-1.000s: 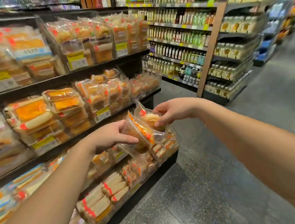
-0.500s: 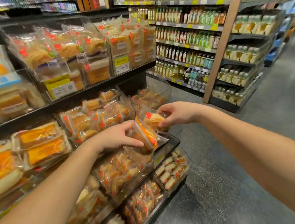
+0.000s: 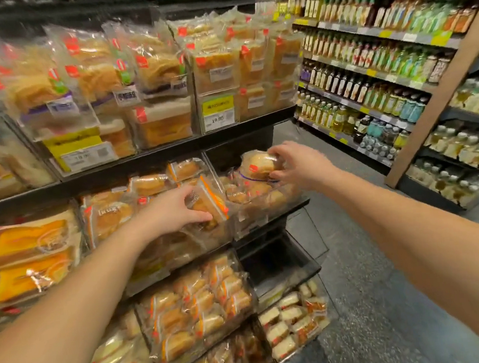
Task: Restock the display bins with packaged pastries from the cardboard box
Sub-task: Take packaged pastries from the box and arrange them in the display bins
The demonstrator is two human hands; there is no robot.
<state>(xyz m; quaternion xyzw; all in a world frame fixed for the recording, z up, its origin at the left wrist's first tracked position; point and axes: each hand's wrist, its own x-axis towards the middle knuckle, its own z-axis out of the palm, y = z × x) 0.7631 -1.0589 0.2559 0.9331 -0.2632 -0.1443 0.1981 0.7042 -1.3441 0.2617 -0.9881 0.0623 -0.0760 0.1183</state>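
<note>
1. Both hands reach forward to the middle shelf of the pastry display, each one holding its own package.
2. The left hand [image 3: 174, 213] grips an orange-striped pastry pack [image 3: 209, 202]; the thumb is under it and the fingers are curled over its top. The pack is tilted and sits at the right end of the middle bin [image 3: 209, 242], touching the other packs there.
3. The right hand [image 3: 297, 166] pinches a round bun pack [image 3: 258, 165] with a small red label. Fingers are on its upper edge and the thumb is at its lower side.
4. This bun pack is on top of the pile in the clear end bin [image 3: 264, 216], which is just beside the left hand's bin, on the right.
5. Above, the top shelf holds bigger bread bags, with a yellow price tag [image 3: 218, 113] on the bin front.
6. Below the end bin there is a dark bin [image 3: 280, 264], and under it a bin of sandwich slices [image 3: 291, 321].
7. On the far side of the grey floor [image 3: 373, 300] stand shelves of bottles [image 3: 367, 63].
8. The cardboard box is not seen in this view.
</note>
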